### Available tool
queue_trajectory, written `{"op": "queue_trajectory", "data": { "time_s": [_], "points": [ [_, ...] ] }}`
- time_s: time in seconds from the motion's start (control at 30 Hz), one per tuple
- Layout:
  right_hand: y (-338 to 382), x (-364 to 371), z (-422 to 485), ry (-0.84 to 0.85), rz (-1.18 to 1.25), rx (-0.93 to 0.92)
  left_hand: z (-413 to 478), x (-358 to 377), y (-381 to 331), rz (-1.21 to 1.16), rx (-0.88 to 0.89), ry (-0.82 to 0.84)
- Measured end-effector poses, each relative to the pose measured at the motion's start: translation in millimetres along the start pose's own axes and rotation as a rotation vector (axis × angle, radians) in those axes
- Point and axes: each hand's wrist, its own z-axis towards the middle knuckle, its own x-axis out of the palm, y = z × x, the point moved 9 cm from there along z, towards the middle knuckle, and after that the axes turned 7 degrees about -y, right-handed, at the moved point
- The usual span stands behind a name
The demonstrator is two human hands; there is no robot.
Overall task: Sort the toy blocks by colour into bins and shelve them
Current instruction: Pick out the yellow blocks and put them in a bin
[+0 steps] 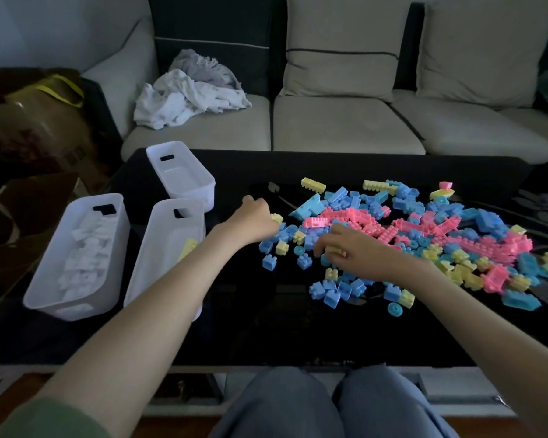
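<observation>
1. The right hand [350, 249] grip is curled shut on a yellow block [333, 250] over the loose blocks [424, 235] on the black tabletop [266, 327].
2. The left hand [257, 218] pinches a small yellow piece [277, 217].
3. Three white bins [76, 257] stand left; the farthest [181, 172] looks empty.

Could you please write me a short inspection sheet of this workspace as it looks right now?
Surface: black glossy table, near half bare.
Job's things: pile of blue, pink and yellow blocks on the right; three white bins on the left: white blocks in the left bin, a yellow block in the middle bin, far bin looks empty.
Clutter: nothing seen on the table.
Hands: left hand and right hand each closed on a yellow block.
Cables: nothing seen.
Surroundings: sofa with crumpled laundry; bag at left.
</observation>
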Motion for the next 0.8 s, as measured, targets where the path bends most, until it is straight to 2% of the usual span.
{"op": "queue_trajectory", "data": {
  "time_s": [0.13, 0.3, 0.6, 0.8],
  "points": [
    [-6, 19, -11, 0.170, -0.042, 0.012, -26, 12, -10, 0.011, 0.076, 0.093],
    [-13, 26, -7, 0.189, -0.111, 0.031, -31, 25, -7, -0.009, 0.063, 0.089],
    [-23, 19, 1, 0.048, -0.068, 0.114, -28, 34, -12, -0.067, 0.059, 0.002],
    [-15, 0, -2, -0.089, -0.003, 0.098, -23, 42, -20, 0.134, 0.099, 0.021]
  ]
}}
